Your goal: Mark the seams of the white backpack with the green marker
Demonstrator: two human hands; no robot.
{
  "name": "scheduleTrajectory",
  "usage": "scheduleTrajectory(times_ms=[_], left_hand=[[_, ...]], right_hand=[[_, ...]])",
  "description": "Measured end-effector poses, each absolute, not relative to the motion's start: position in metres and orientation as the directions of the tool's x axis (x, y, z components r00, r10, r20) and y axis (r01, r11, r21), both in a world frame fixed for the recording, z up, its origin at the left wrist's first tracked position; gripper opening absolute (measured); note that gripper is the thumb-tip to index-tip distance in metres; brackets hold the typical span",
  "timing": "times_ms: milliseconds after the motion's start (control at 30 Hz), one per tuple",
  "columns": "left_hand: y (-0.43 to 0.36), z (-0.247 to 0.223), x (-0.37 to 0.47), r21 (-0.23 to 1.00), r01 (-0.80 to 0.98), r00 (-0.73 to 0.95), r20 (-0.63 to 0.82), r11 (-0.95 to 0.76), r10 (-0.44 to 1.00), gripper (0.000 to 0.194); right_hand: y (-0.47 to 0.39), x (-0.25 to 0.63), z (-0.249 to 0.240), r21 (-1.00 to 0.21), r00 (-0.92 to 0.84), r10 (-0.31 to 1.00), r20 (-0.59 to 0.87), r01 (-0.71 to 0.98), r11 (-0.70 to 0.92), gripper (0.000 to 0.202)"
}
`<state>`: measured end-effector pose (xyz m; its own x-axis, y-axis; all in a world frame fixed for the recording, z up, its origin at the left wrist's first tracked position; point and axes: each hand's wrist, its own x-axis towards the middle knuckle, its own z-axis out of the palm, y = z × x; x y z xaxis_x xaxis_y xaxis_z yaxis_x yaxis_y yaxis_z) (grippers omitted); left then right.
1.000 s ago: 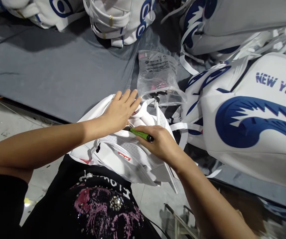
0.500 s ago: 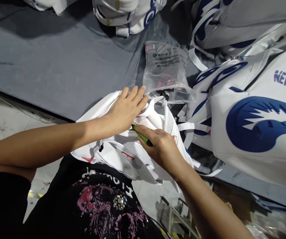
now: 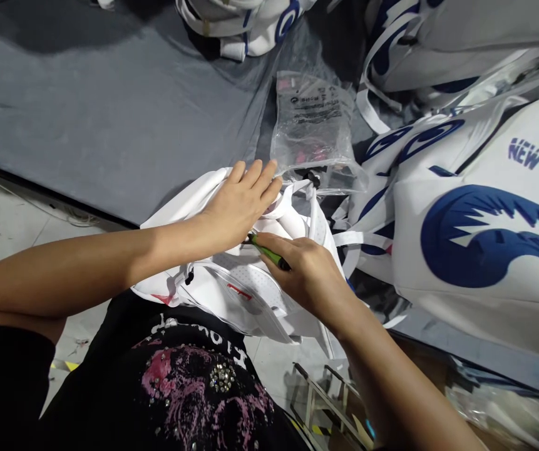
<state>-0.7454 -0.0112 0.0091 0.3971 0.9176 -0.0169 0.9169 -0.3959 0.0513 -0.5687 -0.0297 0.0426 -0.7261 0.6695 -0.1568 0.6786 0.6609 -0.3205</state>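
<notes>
A white backpack (image 3: 222,279) with dotted mesh panels, straps and a small red label lies across the table's near edge, against my body. My left hand (image 3: 238,203) rests on it palm down, fingers stretched out and slightly spread. In my right hand (image 3: 309,272) is a slim green-and-black handled tool (image 3: 273,255), gripped with the index finger along its top. It points left, and its dark tip meets the bag right beside my left palm. Exactly what kind of tool it is, I cannot tell, since the working end is mostly hidden.
Beyond the backpack lies a clear plastic bag (image 3: 313,128) with dark print. White bags with blue patterns (image 3: 480,244) crowd the right side, and another white bag (image 3: 260,28) stands at the back. Grey cloth (image 3: 109,113) covers the table. A metal frame (image 3: 328,401) stands below on the floor.
The view has shifted slightly. Both hands keep almost the same place on the backpack, with the tool tilted a little differently in my right hand.
</notes>
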Motion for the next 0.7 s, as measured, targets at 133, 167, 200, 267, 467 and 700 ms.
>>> scheduleTrajectory(times_ms=[133,167,200,267,467,700], left_hand=[[-0.011,0.010,-0.745,0.078,0.916,0.395,-0.019,-0.393,0.918,0.075],[-0.011,0.010,-0.745,0.086,0.916,0.396,-0.025,-0.393,0.918,0.076],[-0.011,0.010,-0.745,0.092,0.915,0.398,-0.031,-0.394,0.917,0.076],[-0.011,0.010,-0.746,0.096,0.913,0.401,-0.037,-0.396,0.915,0.076],[-0.011,0.011,-0.746,0.069,0.910,0.411,-0.042,-0.408,0.910,0.075],[-0.010,0.008,-0.747,0.100,0.910,0.406,-0.032,-0.402,0.913,0.080]], right_hand=[[-0.030,-0.571,0.046,-0.313,-0.711,0.674,-0.198,0.698,0.644,0.029],[-0.030,-0.572,0.048,-0.317,-0.705,0.677,-0.211,0.704,0.635,0.029],[-0.030,-0.572,0.049,-0.320,-0.695,0.683,-0.224,0.715,0.622,0.029],[-0.030,-0.573,0.051,-0.326,-0.674,0.697,-0.242,0.734,0.596,0.029],[-0.030,-0.572,0.053,-0.336,-0.643,0.723,-0.252,0.759,0.558,0.027],[-0.033,-0.573,0.048,-0.363,-0.617,0.748,-0.244,0.773,0.520,0.028]])
